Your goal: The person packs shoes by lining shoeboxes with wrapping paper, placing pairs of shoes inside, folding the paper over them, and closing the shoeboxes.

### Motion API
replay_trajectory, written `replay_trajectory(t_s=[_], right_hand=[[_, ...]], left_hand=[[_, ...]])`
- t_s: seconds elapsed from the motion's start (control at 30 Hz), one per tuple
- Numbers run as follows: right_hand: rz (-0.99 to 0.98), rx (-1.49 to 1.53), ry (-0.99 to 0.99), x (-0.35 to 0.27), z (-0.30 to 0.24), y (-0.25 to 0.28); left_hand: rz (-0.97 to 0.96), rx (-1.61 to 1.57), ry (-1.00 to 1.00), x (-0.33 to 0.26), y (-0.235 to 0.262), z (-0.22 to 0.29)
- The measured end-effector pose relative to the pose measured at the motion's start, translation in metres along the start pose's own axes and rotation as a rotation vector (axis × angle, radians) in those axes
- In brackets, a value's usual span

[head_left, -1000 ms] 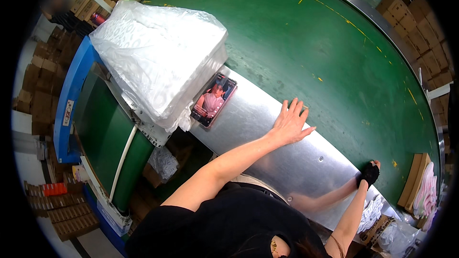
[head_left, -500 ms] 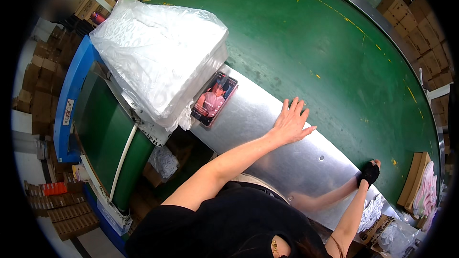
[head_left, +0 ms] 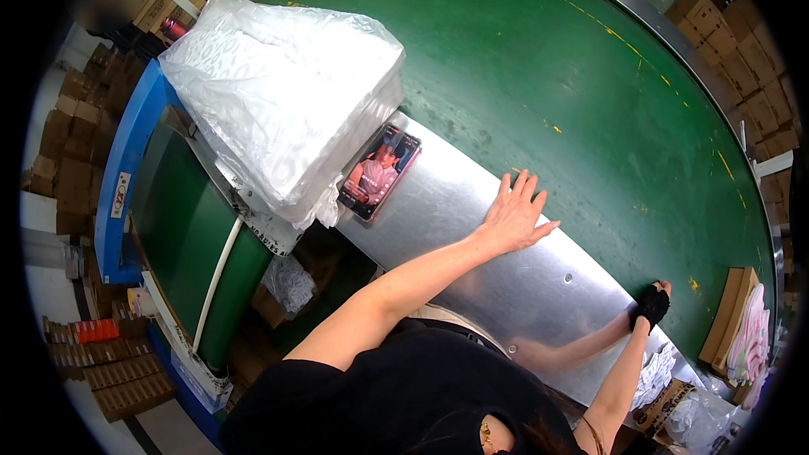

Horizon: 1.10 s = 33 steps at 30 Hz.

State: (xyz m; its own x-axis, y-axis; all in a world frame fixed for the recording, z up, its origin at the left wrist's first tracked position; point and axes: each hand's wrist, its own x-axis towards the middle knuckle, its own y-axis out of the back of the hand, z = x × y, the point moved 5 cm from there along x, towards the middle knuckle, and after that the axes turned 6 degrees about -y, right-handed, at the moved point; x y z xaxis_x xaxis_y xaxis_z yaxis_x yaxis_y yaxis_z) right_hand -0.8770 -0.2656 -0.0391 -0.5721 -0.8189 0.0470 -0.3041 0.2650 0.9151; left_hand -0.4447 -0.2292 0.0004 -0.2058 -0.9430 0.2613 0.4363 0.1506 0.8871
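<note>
Left hand (head_left: pixel 517 212) rests spread-fingered and empty over the metal worktop's (head_left: pixel 442 181) edge, the gloved right hand's (head_left: pixel 652 305) grip cannot be told, the lit phone (head_left: pixel 379 172) lies beside a white bundle (head_left: pixel 282 88) already bagged in plastic, and no further handling looks under way.

Top (head_left: pixel 362 409): black cloth, loose over the trunk.
Left sleeve (head_left: pixel 291 392): black, short, ends on the upper arm.
Neck opening (head_left: pixel 503 436): rounded cut-out at the chest.
Necklace (head_left: pixel 486 436): gold-coloured, small pieces.
Waist cloth (head_left: pixel 438 317): pale strip, dark edge beside it.
Left hand (head_left: pixel 513 216): bare.
Right hand (head_left: pixel 654 303): black glove (head_left: pixel 650 307), fingertips uncovered.
Hair (head_left: pixel 541 440): loose strands beside the opening.
</note>
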Motion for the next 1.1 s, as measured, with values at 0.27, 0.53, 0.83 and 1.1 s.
replay_trajectory(t_s=[0.27, 0.53, 0.83, 1.1], right_hand=[[0.067, 0.069, 0.032, -0.002, -0.001, -0.001], [0.061, 0.041, 0.036, -0.008, -0.01, 0.005], [0.06, 0.044, 0.018, -0.002, -0.001, 0.0], [0.058, 0.039, 0.025, -0.005, -0.006, 0.001]], left_hand=[[-0.027, -0.011, 0.011, 0.0, 0.0, 0.0], [-0.024, -0.012, 0.012, 0.0, -0.001, -0.001], [-0.056, -0.01, 0.023, 0.0, -0.001, -0.001], [-0.063, -0.003, 0.034, 0.0, -0.003, -0.002]])
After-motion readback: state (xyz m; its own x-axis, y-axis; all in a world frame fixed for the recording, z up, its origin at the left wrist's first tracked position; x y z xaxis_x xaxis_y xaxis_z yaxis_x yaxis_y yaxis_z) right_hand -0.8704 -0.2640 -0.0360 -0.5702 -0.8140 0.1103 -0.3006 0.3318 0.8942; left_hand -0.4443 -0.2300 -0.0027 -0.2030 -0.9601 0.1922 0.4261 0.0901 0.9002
